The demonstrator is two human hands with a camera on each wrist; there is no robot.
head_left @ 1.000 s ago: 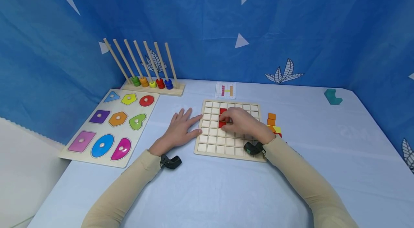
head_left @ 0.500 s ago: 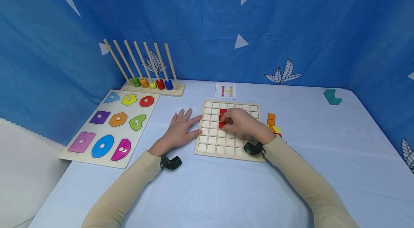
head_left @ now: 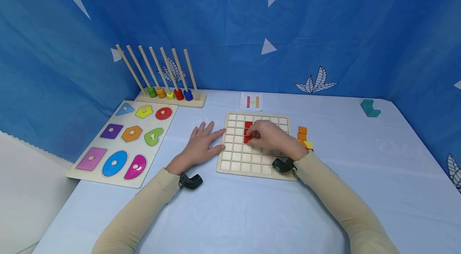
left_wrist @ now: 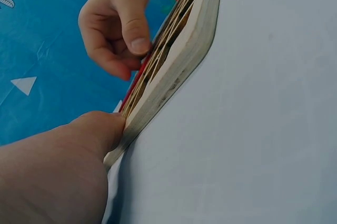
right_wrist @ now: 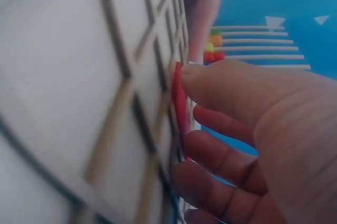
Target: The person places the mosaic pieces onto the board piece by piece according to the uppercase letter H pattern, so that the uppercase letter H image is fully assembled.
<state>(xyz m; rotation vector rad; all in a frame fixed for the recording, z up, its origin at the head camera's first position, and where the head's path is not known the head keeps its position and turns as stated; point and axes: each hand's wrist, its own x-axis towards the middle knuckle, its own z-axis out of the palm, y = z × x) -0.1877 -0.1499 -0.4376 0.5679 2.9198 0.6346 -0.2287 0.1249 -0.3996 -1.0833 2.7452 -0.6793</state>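
A wooden grid board (head_left: 235, 156) with pale square cells lies on the table. In one of its columns sit several red square tiles (head_left: 248, 125). Over that column my right hand (head_left: 268, 136) has its thumb and fingers curled around a red tile (right_wrist: 179, 95); the thumb tip touches it in the right wrist view, and the fingers partly hide it in the head view. My left hand (head_left: 199, 142) lies flat with spread fingers at the board's left edge. In the left wrist view, its thumb touches the board's rim (left_wrist: 174, 71).
Orange tiles (head_left: 302, 130) and a yellow tile (head_left: 308, 144) lie right of the board, partly behind my wrist. A pattern card (head_left: 251, 101) is beyond it. Shape puzzle (head_left: 119, 142) and peg rack with rings (head_left: 194, 102) stand left; a teal piece (head_left: 370, 108) lies far right.
Both hands stay almost in the same place. The right hand's fingers remain at the red tile and the left hand remains at the board's edge.
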